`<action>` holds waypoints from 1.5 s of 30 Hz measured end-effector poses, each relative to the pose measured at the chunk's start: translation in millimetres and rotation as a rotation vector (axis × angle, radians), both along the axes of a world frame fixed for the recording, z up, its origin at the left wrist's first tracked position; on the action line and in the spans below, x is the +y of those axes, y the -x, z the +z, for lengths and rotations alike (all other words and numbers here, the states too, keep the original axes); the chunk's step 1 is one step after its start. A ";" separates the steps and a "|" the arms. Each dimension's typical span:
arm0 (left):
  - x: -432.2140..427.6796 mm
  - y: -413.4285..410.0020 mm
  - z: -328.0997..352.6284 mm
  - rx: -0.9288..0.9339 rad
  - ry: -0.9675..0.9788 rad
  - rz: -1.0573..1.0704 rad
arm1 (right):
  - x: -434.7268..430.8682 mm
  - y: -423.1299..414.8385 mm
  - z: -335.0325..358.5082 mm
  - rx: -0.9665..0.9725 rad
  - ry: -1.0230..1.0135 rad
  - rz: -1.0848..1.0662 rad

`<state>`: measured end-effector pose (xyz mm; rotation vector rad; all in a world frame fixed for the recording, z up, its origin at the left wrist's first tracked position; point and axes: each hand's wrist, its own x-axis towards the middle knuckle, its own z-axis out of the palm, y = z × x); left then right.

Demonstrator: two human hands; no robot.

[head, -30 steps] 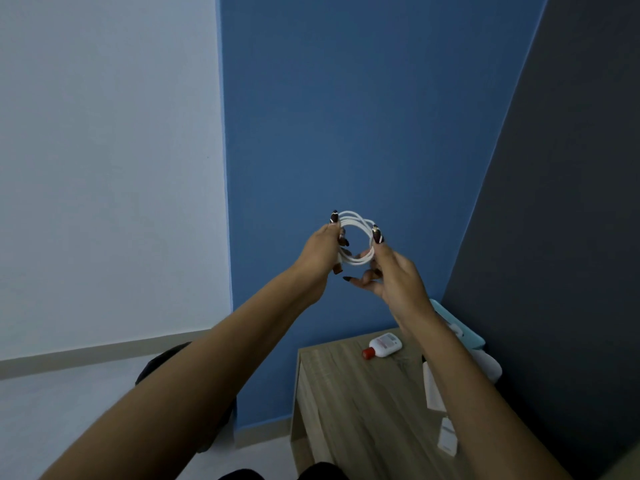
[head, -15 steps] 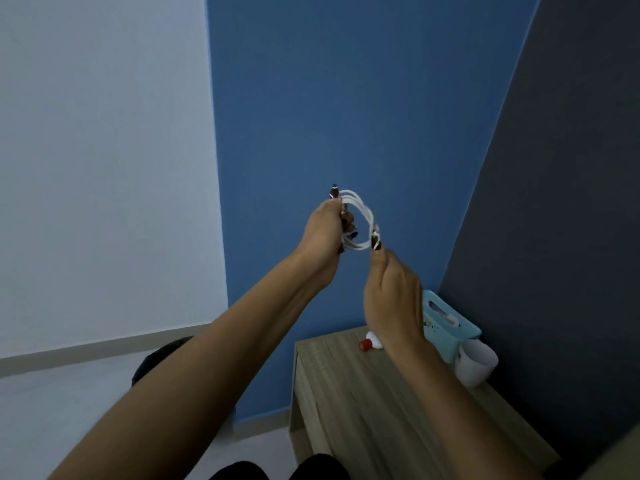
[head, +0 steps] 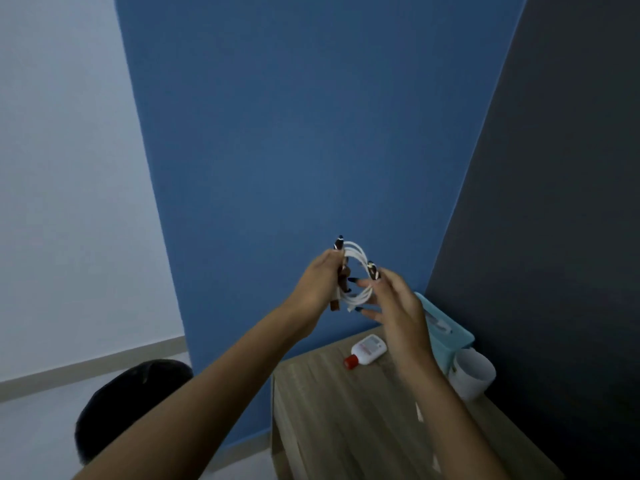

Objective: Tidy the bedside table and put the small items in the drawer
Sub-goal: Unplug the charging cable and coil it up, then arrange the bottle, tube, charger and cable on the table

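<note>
A white cable (head: 360, 271), wound into a small coil, hangs in the air in front of the blue wall. My left hand (head: 320, 284) grips the coil's left side. My right hand (head: 391, 303) pinches the coil's right side with thumb and forefinger, the other fingers spread. Below them stands the wooden bedside table (head: 346, 410). On it lies a small white bottle with a red cap (head: 367, 350). My right forearm hides part of the tabletop. No drawer front shows.
A light-blue tissue box (head: 446, 327) and a white cup (head: 472, 372) stand at the table's back right, against the dark wall. White paper slips (head: 419, 414) peek out beside my right forearm. A black round object (head: 128, 400) sits on the floor to the left.
My right hand has turned from back-up to fingers spread on the coil's right side. Both hands have dropped a little lower in view, and the coil has turned more upright.
</note>
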<state>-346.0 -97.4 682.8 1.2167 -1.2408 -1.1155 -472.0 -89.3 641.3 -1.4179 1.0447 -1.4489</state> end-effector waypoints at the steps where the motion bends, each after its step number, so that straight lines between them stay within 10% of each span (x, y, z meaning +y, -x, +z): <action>1: -6.3 3.1 -0.7 -0.023 0.004 -0.018 | -6.3 1.7 5.7 0.028 0.034 -0.042; 16: -34.7 14.2 -40.5 -0.343 0.310 -0.104 | -23.6 51.0 -9.5 0.079 -0.070 -0.334; 32: -56.3 69.1 -113.1 -0.278 0.247 -0.196 | -23.3 112.9 -74.6 -0.083 -0.300 -0.419; 45: -72.5 132.4 -289.3 -1.136 0.378 -0.426 | -3.1 239.0 -214.0 -0.013 -0.644 -1.005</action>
